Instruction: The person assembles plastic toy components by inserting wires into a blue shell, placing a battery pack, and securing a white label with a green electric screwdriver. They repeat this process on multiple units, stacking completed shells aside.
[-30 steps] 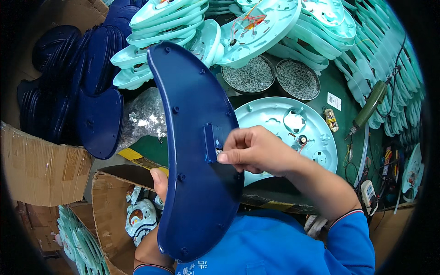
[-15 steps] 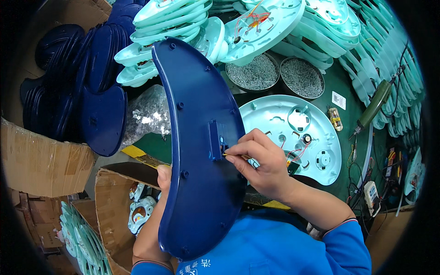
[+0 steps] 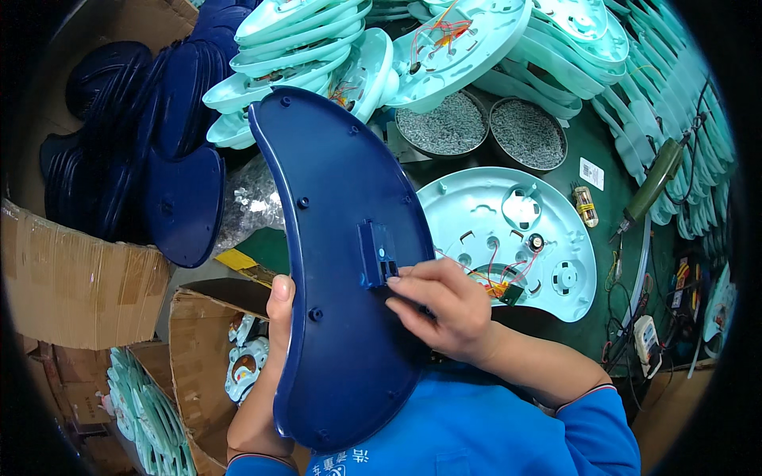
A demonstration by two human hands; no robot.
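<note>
Head view
Blue shell: a dark blue curved plastic shell [image 3: 341,270] is held up, tilted, over the person's lap and in front of the counter [image 3: 603,151].
Left hand: the left hand [image 3: 266,373] is closed on the shell's left edge, with the thumb shown on its face.
Right hand: the right hand [image 3: 440,305] is laid on the shell's right side, its fingertips [image 3: 394,278] pressed just under a small raised rectangular compartment [image 3: 376,254]; nothing separate is seen gripped in it.
Teal shell: a matching pale teal shell [image 3: 516,238] with red wires is laid flat on the counter, just behind the right hand.
Screw bowls: two round bowls of screws [image 3: 484,127] are placed beyond it.
Screwdriver: an electric screwdriver [image 3: 655,182] is seen at the right.
Stacks: teal shells [image 3: 302,40] are piled at the top, blue shells [image 3: 135,151] at the left, above cardboard boxes [image 3: 79,285].
</note>
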